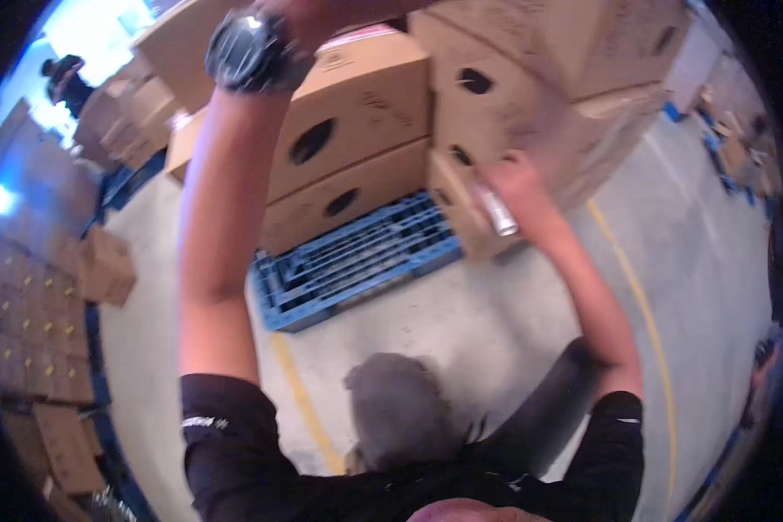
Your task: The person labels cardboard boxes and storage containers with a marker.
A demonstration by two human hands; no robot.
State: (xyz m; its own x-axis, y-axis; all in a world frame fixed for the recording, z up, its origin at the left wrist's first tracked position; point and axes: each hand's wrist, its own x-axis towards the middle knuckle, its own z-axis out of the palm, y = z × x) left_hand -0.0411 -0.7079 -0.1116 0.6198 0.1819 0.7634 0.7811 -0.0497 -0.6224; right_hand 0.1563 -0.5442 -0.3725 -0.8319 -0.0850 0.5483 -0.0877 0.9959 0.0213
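Note:
My left hand [344, 12] reaches across the top edge of the view, above a cardboard box [374, 104] with a dark oval hand hole. A dark watch [250, 50] sits on that wrist, and the fingers are cut off or too dark to make out. My right hand [520, 190] is closed around a short silver-white tube-like object [498, 213], slightly blurred. It is beside the lower part of a tall cardboard box [505, 113], near a narrow box side [461, 204]. Another box [300, 216] lies under the left one, on a blue plastic pallet [357, 278].
Stacked cartons [35, 322] line the left side, with a single carton [109, 265] at their edge. A person [65, 83] stands far back left. Loaded pallets [735, 161] stand at far right. Yellow lines [639, 296] mark the concrete floor [713, 252].

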